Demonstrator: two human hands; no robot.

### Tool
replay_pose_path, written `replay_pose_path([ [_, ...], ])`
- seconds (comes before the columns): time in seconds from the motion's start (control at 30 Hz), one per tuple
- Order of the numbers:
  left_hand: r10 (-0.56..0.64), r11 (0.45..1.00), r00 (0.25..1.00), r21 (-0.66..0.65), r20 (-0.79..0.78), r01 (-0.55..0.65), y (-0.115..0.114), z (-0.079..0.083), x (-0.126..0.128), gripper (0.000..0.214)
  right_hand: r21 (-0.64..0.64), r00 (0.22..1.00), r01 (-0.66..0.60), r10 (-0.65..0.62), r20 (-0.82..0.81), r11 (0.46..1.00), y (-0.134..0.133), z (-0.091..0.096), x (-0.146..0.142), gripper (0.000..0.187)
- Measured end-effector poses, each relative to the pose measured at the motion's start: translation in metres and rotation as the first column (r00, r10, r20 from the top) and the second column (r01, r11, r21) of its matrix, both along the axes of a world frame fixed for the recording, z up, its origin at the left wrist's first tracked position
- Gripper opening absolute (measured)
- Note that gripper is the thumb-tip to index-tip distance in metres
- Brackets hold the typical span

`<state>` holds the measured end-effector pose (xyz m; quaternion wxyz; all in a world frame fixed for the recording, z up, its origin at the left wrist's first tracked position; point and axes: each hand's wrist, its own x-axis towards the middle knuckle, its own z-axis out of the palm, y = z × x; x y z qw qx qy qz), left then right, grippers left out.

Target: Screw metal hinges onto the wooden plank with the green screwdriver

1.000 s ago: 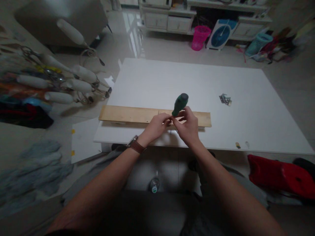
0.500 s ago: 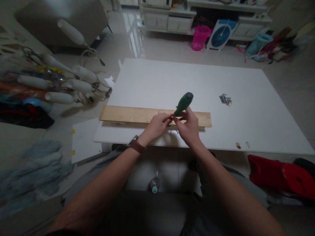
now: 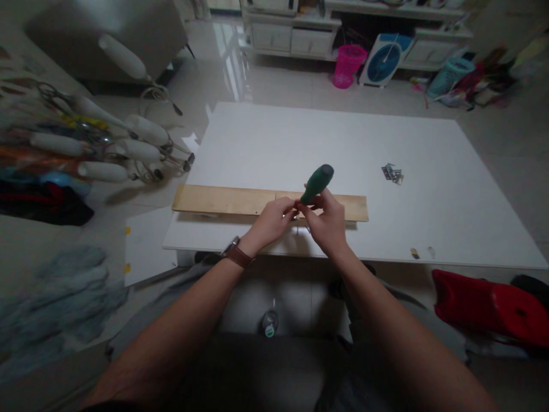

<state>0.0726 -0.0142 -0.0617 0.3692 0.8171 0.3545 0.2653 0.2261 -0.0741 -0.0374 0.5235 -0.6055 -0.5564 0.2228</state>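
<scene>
A screwdriver with a green handle (image 3: 316,184) leans up to the right over a wooden plank (image 3: 223,199). My right hand (image 3: 329,222) is closed around its lower part, thumb and fingers near the shaft. My left hand (image 3: 271,220) meets it at the plank's near edge, fingertips pinched together beside the screwdriver's lower end. What the left fingers pinch, and the tip itself, are hidden. Just below the fingertips, small thin metal pieces (image 3: 298,230) show against the white table (image 3: 377,229).
Several metal hinges or brackets and screws (image 3: 392,173) lie in a pile on the table's right half. Two small items (image 3: 414,253) sit by the near edge. A clear bottle (image 3: 270,323) stands on the floor below. A red plastic object (image 3: 484,309) is at the right.
The screwdriver handle has tipped slightly down and to the left. Both hands stay at nearly the same spot on the plank.
</scene>
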Motion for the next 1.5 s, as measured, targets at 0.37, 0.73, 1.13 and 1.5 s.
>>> replay_pose_path([
  [0.37,-0.002,0.999,0.999,-0.04,0.048,0.004,0.0004,-0.0034,-0.0004,0.014,-0.014,0.999,0.027,-0.027,0.044,1.0,-0.0007,0.0043,-0.0006,0.023],
  [0.73,0.025,1.0,1.0,-0.013,0.012,-0.025,-0.001,-0.0005,-0.0001,0.016,-0.031,0.998,0.044,-0.042,0.043,0.999,0.0001,0.0057,-0.0009,0.02],
  [1.13,0.031,0.999,0.998,-0.041,0.05,-0.029,-0.0002,0.0024,0.0008,0.014,0.016,1.0,-0.001,0.002,-0.017,1.0,-0.0003,0.0048,-0.0017,0.025],
  [1.5,-0.005,0.998,0.997,-0.056,0.077,0.009,0.0016,-0.0002,-0.0004,0.016,0.024,1.0,0.018,-0.018,0.016,1.0,-0.0024,0.0031,-0.0019,0.025],
])
